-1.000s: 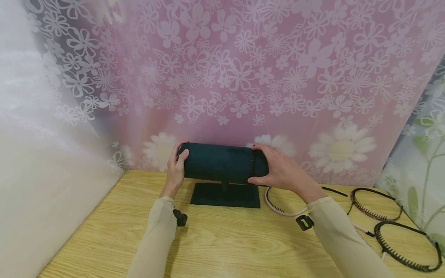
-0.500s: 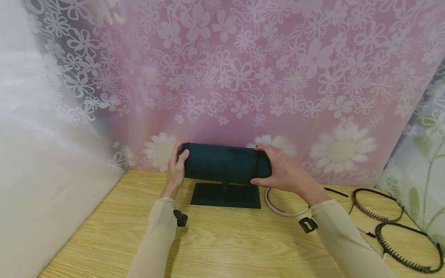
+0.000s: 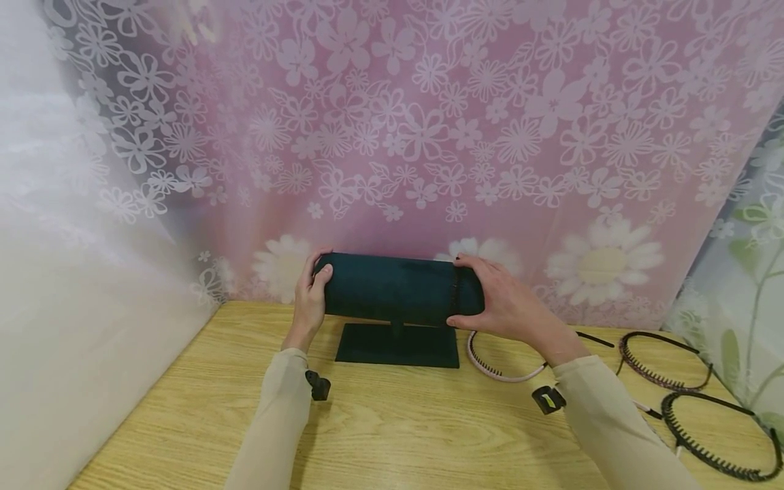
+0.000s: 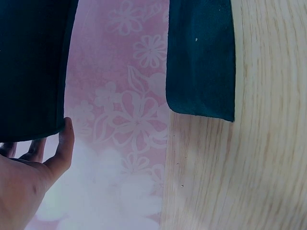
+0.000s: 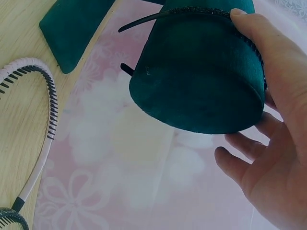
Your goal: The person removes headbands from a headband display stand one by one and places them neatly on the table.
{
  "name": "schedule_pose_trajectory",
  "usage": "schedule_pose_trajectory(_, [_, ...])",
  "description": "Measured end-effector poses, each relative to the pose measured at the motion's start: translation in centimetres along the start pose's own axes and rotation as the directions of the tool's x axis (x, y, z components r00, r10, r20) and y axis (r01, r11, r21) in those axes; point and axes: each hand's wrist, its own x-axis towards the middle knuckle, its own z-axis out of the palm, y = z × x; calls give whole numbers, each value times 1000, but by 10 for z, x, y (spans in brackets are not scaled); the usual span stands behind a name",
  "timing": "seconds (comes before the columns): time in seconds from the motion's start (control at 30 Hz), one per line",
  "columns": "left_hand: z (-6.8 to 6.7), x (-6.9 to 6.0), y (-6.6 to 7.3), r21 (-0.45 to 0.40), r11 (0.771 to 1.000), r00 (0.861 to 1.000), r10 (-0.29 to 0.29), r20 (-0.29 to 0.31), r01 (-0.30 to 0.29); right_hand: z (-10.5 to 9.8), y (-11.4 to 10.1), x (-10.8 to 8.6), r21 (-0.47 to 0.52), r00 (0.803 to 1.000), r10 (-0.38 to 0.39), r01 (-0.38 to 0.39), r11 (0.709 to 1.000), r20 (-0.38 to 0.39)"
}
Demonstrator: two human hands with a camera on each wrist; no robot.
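A dark green display stand [image 3: 388,289] holds a padded horizontal roll above its flat base [image 3: 397,346]. Around the roll's left end curls my left hand [image 3: 312,292], thumb in front; in the left wrist view its fingers [image 4: 67,136] lie at the roll's rim. A black beaded headband [image 3: 456,289] fits over the roll near its right end. My right hand [image 3: 508,299] grips that headband, thumb [image 5: 242,17] on its beaded band in the right wrist view. Its two slim tips stick out past the roll there. Part of the band is hidden behind the hand.
Right of the stand lies a pink headband [image 3: 490,371] with teeth. Farther right are a dark headband [image 3: 664,378] and a black toothed one [image 3: 710,449] on the wooden table [image 3: 392,429]. A pink floral curtain [image 3: 392,136] hangs behind.
My right hand has shifted slightly right, and the black headband has slid with it toward the roll's right end. The left hand keeps its place on the stand.
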Motion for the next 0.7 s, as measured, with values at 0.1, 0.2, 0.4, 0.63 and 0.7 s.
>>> schedule_pose_trajectory(0.1, [0, 0, 0, 1, 1000, 1000, -3, 0, 3, 0, 2, -1, 9, 1000, 2, -2, 1000, 4])
schedule_pose_trajectory(0.2, [0, 0, 0, 0, 1000, 1000, -5, 2, 5, -1, 2, -1, 21, 1000, 9, -10, 1000, 16])
schedule_pose_trajectory(0.4, [0, -1, 1, 7, 1000, 1000, -12, -5, 12, -2, 4, -4, 30, 1000, 1, -2, 1000, 14])
schedule_pose_trajectory(0.63, [-1, -2, 4, 10, 1000, 1000, -3, 1, 3, -4, 5, -5, 35, 1000, 13, -14, 999, 28])
schedule_pose_trajectory(0.7, [-1, -2, 4, 12, 1000, 1000, -1, 2, 1, -5, 5, -5, 32, 999, 17, -18, 999, 29])
